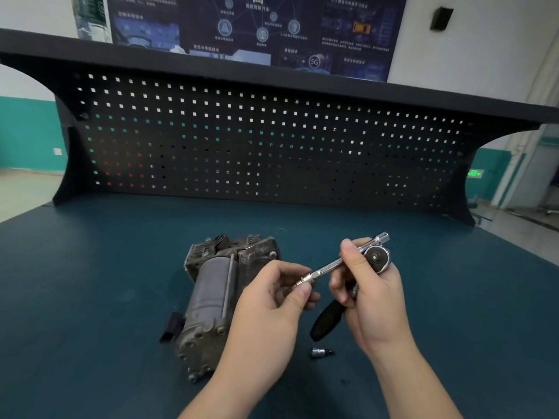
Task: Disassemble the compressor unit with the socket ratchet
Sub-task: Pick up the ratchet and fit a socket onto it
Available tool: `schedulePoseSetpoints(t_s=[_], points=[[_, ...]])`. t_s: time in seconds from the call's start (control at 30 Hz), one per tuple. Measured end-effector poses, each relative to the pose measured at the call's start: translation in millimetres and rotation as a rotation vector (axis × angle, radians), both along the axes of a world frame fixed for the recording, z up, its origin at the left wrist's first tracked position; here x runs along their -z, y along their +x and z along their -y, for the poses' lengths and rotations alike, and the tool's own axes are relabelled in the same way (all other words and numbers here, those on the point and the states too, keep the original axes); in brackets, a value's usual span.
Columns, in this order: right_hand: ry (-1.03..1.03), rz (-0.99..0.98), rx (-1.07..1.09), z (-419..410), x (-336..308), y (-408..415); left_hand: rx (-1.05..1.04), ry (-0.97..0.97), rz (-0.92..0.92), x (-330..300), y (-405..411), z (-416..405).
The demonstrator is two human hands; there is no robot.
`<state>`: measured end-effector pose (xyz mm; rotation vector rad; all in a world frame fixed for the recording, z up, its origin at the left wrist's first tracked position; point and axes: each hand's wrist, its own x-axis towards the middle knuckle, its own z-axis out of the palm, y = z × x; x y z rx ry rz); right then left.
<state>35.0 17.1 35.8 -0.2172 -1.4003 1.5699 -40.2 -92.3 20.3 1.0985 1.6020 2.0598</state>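
Workbench (90, 282) of dark teal, black pegboard (272, 140) behind, poster (257, 28) above.

Both bare forearms reach in from the near edge. The left hand (273, 300) has curled fingers and pinches with thumb and forefinger. The right hand (367, 293) is raised, its fingers curled in a grip.

compressor (217, 300) and loose socket (321, 352) on the benchtop (453, 313), pegboard (272, 146) walling the back, open surface left and right
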Motion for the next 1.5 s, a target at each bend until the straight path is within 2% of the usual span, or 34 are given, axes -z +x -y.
schedulePoseSetpoints(t_s=[0.23,0.4,0.57,0.7,0.87,1.17,1.27,1.4,1.5], points=[[0.002,-0.015,0.026,-2.6,4.5,-7.3,-0.133,-0.057,-0.102,-1.0,3.2,-1.7],[-0.134,-0.102,-0.141,-6.7,7.5,-15.2,-0.158,-0.112,-0.107,-5.0,2.7,-6.5],[-0.274,-0.163,-0.196,-6.7,16.5,-24.3,-0.162,-0.119,-0.013,-6.0,1.7,-13.6],[-0.317,-0.106,-0.166,-6.5,18.0,-25.1,-0.186,-0.053,0.134,-3.0,6.8,-19.5],[-0.345,-0.149,-0.195,-6.9,17.0,-20.8,-0.218,-0.028,0.092,-0.8,13.6,-22.5],[-0.297,-0.202,-0.154,-6.6,14.1,-17.9,-0.024,0.041,0.390,-10.3,13.8,-21.4],[-0.270,-0.248,-0.138,-5.2,14.6,-16.5,-0.033,0.028,0.328,-11.3,14.7,-18.2],[-0.302,-0.325,-0.123,-11.4,9.8,-10.2,-0.213,0.006,0.158,-10.9,9.2,-14.1],[-0.282,-0.342,-0.146,-17.9,7.2,-1.6,-0.149,0.031,0.272,-12.1,6.8,-10.7]])
